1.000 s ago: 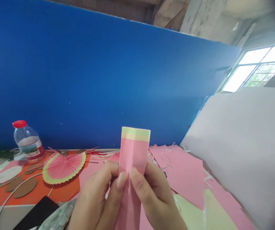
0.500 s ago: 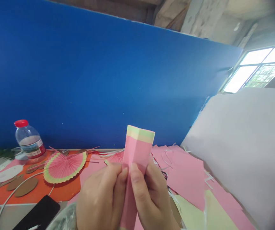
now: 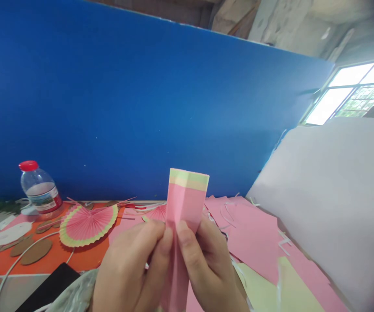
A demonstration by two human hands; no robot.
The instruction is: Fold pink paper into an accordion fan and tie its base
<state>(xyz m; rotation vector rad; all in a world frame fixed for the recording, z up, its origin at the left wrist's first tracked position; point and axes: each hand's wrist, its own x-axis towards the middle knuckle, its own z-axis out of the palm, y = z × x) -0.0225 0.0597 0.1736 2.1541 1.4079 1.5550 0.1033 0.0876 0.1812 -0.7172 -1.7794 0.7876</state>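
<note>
A folded strip of pink paper (image 3: 186,203) with a pale green and yellow band along its top edge stands upright between my hands. A lengthwise crease runs down its middle. My left hand (image 3: 135,264) pinches its left side between thumb and bent fingers. On the other side my right hand (image 3: 205,264) grips it, thumb laid on the front near the crease and fingers behind. The lower part of the strip is partly covered by both hands. To the left lies a pleated pink paper fan (image 3: 87,225) with a green and yellow rim.
A red-capped plastic bottle (image 3: 42,190) stands at the back left on orange paper (image 3: 89,260). Brown cardboard discs (image 3: 36,252), a white cable (image 3: 14,264) and a black phone-like slab (image 3: 48,288) lie there. Pink sheets (image 3: 252,234) cover the right, beside a blue panel (image 3: 141,95).
The strip has shifted slightly left and up in view. My left hand has turned a little outward, with a small gap showing between its thumb and fingers.
</note>
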